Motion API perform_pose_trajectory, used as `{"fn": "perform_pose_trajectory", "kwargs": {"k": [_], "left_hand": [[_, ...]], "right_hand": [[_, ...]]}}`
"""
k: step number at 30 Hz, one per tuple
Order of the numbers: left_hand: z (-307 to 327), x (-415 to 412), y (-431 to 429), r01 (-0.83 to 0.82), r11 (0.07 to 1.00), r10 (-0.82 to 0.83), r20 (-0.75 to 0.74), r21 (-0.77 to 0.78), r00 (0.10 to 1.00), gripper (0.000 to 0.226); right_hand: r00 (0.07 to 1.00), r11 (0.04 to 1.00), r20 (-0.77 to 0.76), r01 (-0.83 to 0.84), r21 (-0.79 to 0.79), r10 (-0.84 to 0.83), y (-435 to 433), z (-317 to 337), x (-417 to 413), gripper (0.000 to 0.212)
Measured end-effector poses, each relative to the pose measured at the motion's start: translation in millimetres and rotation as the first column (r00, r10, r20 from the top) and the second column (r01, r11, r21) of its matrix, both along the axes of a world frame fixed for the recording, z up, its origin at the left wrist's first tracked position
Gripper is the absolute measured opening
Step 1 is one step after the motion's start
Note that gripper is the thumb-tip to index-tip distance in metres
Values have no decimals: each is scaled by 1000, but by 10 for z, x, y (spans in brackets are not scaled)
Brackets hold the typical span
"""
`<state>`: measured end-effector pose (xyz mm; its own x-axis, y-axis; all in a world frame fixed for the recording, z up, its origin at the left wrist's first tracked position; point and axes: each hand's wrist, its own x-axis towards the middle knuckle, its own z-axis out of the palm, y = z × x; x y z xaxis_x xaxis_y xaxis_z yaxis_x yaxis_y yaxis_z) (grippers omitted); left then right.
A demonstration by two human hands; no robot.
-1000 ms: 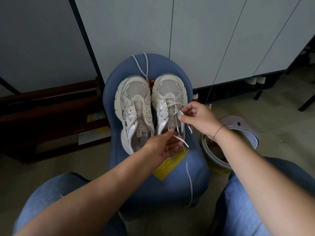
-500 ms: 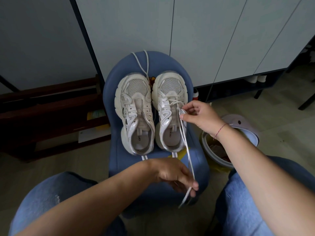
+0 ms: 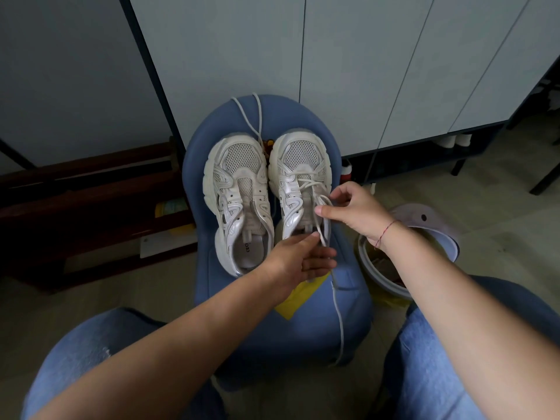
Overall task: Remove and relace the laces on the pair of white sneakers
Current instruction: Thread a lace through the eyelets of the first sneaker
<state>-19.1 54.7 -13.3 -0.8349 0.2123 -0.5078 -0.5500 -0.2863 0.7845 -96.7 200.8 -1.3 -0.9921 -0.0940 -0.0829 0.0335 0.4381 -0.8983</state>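
On the left of the blue stool [image 3: 272,322] stood the bare sneaker [image 3: 239,201], its eyelets empty. A loose lace [image 3: 258,116] lay draped over the stool's far edge behind its toe. Just beside it, toes pointing the same way, sat the laced sneaker [image 3: 298,174], with crossings showing only in the rows nearest the toe. The rest of its lace [image 3: 337,304] ran slack down over the stool's front.

The left hand [image 3: 298,259] reached in at that shoe's heel, thumb and fingers stretched nearly straight on either side of the lace. I could not tell whether they were nipping it or only brushing it. A yellow slip [image 3: 298,298] poked out from beneath that hand. Further right, the right hand [image 3: 354,210] had its thumb and curled forefinger pinched on the lace beside the shoe's outer eyelets. To the right of the stool, on the floor, stood a pail [image 3: 424,228] with its lid tipped back.

To my eye the stripping half of the job was in hand: one shoe done, the second partly undone, though a relacing just started would look much the same. If unlacing, the next move would call for easing the pinched strand out of its eyelet. The other hand would need to draw the slack clear and the shoe to stay steady, so it would not slide off the stool.
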Motion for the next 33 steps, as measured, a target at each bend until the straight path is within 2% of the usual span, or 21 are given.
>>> {"fn": "perform_pose_trajectory", "kwargs": {"k": [3,7,8,10,15,19,24,29,33], "left_hand": [[12,-30,52,-26,999,24,40,48,999,17],[4,-61,71,-16,998,12,61,59,998,16],[-3,-64,70,-8,999,6,48,46,999,16],[-11,-66,54,38,999,-38,6,-2,999,15],[36,-109,-124,260,934,-288,-87,-243,953,25],[85,-160,-259,314,878,-366,-83,-361,927,25],[39,-79,-153,114,938,-160,-119,-327,980,22],[55,-63,-53,-52,980,41,-59,-191,997,22],[99,-102,54,-124,991,126,41,-49,991,22]], "right_hand": [[998,995,41,36,88,-40,2,-16,0,49],[987,1000,157,-9,-29,14,-20,-20,20,54],[987,999,163,-9,-38,15,-28,-15,27,63],[989,1000,144,23,-21,-20,-23,-39,10,83],[996,1000,88,15,-2,-15,17,-57,-26,91],[996,1000,84,-21,0,21,17,-41,-19,91],[996,999,77,-41,-31,43,-2,-45,-26,71],[997,999,71,-34,-22,35,-15,-60,-30,86],[997,999,71,-29,-35,32,-20,-83,-34,86]]}}
